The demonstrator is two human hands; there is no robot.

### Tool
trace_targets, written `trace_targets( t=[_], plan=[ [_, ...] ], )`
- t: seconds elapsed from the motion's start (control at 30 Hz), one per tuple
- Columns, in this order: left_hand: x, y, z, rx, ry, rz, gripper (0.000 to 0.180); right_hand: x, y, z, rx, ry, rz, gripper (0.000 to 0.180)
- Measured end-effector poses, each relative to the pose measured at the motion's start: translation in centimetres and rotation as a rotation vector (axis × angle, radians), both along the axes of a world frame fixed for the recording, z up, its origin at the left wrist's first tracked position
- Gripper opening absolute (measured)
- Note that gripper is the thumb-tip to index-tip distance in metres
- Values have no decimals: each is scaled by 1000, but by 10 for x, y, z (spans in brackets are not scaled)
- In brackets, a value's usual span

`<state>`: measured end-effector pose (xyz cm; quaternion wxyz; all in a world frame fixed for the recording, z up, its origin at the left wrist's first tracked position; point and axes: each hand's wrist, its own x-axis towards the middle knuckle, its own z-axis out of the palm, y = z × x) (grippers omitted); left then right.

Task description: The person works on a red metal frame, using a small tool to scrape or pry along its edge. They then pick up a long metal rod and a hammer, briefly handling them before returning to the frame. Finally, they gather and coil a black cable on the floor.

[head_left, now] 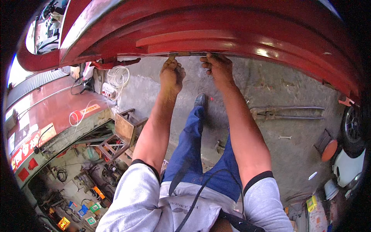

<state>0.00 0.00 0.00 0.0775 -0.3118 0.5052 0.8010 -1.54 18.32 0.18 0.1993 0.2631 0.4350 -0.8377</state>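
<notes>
A big curved red metal body panel (pixel 216 27) fills the top of the view. Both my arms reach forward to its lower edge. My left hand (pixel 171 73) is closed around a small brownish tool or fastener pressed up against that edge. Just to the right, my right hand (pixel 217 66) grips the lip of the panel with its fingers curled under it. Below the hands I see my blue trouser leg and dark shoe (pixel 200 100) on the concrete floor (pixel 270 85).
Long-handled cutters (pixel 286 113) and a small wrench (pixel 285 137) lie on the floor at right. A wheel (pixel 353 125) and an orange round thing (pixel 329 150) are at far right. A wooden stool (pixel 125 127), white cable (pixel 118 77) and a cluttered workbench sit at left.
</notes>
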Motion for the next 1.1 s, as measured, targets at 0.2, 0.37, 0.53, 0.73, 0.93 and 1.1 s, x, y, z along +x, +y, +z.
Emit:
trace_targets(
  t=[0.2,0.37,0.53,0.73,0.93,1.1],
  plan=[
    [-11,-12,-5,228,-155,141,17,-1,-4,-7,64,27,32,24],
    [-18,-13,0,287,-170,190,15,-4,-12,-4,63,-2,70,23],
    [2,3,7,463,-83,97,22,29,-11,1,221,78,230,28],
    [16,28,9,363,-10,-107,23,54,0,16,295,208,272,28],
    [27,69,19,425,-70,-165,20,64,18,23,370,263,144,28],
    [33,67,15,514,-76,-220,22,73,13,16,345,267,85,33]
  ],
)
